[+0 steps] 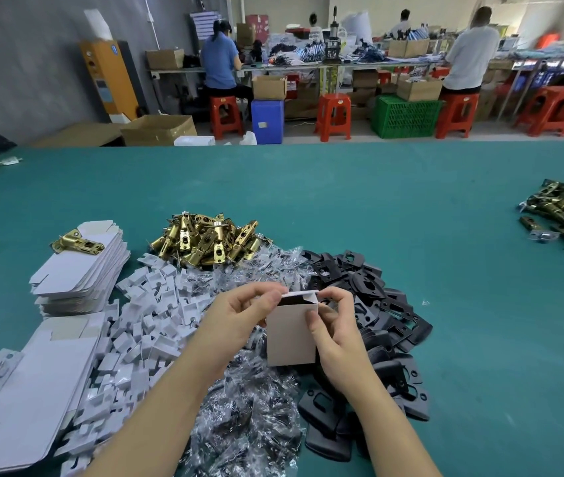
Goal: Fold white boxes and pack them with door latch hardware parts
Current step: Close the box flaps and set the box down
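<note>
I hold a small white box [291, 335] upright above the piles, its top flap half raised. My left hand [239, 318] pinches the flap's left end and grips the box's left side. My right hand [334, 332] grips the right side, thumb on the front face, fingers curled at the flap's right end. Behind lies a heap of brass latches [205, 241]. Black strike plates [370, 304] spread to the right. Clear bags of screws [242, 418] lie under my wrists. White plastic inserts [149, 325] lie to the left.
Two stacks of flat white box blanks [77, 273] [29, 401] lie at the left, one brass latch [75, 242] on the far stack. More latches [563, 215] sit at the green table's [342, 201] right edge. People work at benches beyond.
</note>
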A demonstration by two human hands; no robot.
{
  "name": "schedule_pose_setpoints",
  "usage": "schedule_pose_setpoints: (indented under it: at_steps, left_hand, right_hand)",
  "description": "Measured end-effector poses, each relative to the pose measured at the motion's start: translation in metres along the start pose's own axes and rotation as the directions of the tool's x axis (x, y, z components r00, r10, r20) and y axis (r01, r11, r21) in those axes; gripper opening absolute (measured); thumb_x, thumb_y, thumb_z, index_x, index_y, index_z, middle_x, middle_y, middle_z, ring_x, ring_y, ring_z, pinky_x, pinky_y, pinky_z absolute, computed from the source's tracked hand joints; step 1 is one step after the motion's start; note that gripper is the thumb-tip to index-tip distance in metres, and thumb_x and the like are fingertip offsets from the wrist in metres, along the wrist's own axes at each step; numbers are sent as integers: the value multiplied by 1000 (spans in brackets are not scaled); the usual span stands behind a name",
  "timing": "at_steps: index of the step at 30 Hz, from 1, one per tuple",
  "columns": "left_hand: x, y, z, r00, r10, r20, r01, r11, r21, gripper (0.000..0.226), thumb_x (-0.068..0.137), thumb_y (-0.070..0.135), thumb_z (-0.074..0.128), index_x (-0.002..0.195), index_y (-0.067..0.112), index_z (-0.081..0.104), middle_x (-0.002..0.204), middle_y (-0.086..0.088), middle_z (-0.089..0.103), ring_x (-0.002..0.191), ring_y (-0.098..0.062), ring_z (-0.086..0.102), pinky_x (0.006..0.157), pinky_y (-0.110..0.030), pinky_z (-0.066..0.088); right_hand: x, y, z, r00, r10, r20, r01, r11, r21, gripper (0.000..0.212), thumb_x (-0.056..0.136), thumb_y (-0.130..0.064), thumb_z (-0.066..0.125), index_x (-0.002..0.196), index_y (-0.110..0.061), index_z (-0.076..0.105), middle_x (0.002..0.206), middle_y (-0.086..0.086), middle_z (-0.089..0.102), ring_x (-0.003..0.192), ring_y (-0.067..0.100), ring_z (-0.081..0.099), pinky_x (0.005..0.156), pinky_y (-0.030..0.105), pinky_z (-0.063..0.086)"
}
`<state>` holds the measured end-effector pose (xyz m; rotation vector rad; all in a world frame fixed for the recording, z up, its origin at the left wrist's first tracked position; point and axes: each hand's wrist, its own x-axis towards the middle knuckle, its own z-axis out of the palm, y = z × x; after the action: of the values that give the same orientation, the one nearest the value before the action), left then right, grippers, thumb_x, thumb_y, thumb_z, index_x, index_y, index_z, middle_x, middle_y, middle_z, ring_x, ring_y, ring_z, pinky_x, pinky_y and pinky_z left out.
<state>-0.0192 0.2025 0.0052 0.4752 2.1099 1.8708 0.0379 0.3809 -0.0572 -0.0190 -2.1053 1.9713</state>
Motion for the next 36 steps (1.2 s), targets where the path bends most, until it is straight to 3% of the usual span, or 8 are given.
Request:
schedule_pose_setpoints:
  at_steps: [2,5,8,12,17,22,29,36]
  left_hand:
    - [0,-2,2,999,23,-44,-22,999,24,24,85,49,72,93,29,81,106,6,76,90,-9,69,84,-35,54]
    - [2,-6,6,993,89,-75,-79,989,128,3,88,30,77,90,31,79,80,-4,68,66,-10,53,66,-27,47]
    - [2,-9,6,986,153,-72,-128,954,271,14,90,24,77,92,38,75,83,-3,67,64,-9,48,61,-24,44]
    - [1,-5,4,971,238,-1,-212,866,452,28,93,31,71,112,52,69,105,20,64,88,-6,57,77,-16,47]
    - [-1,-2,5,957,274,91,-265,707,656,44,94,38,64,138,35,59,112,26,53,113,-6,43,97,-20,37]
    - [-1,3,5,943,315,107,-301,670,678,46,91,45,56,134,34,62,108,18,58,108,-9,42,92,-14,34]
    - [1,1,2,949,295,108,-299,741,601,35,95,31,68,129,37,67,117,46,53,118,16,51,97,-4,38]
    - [1,10,3,955,274,113,-286,752,594,26,95,32,69,119,43,73,106,31,70,102,-1,65,86,-30,54]
  right_hand:
    - [0,-2,0,1000,1,3,-1,1000,1,27,97,-46,53,120,-54,41,115,-10,73,94,13,71,70,30,58]
    - [0,-3,0,999,-11,33,11,1000,-7,34,100,-39,51,132,-50,49,120,-10,71,101,12,68,78,29,57]
    - [-1,-3,-3,999,3,52,-6,998,55,38,96,-39,52,134,-40,58,124,-7,70,107,14,66,83,28,56]
    - [-2,-5,-1,999,12,41,-16,995,98,40,93,-51,55,131,-40,60,117,-4,72,97,11,69,72,29,57]
    - [-1,-3,0,1000,1,0,-1,1000,23,41,92,-59,56,132,-51,52,118,-5,73,104,16,70,79,30,58]
    - [0,-5,1,1000,12,4,-12,999,45,39,91,-62,57,128,-48,59,118,-8,71,106,16,68,81,35,61]
    - [-2,-9,1,1000,7,-24,-5,997,72,32,91,-60,59,117,-44,64,113,-7,72,99,12,70,73,28,58]
    - [-2,-9,1,999,-8,-44,11,999,50,30,92,-61,57,113,-41,65,104,-8,72,90,6,67,69,25,55]
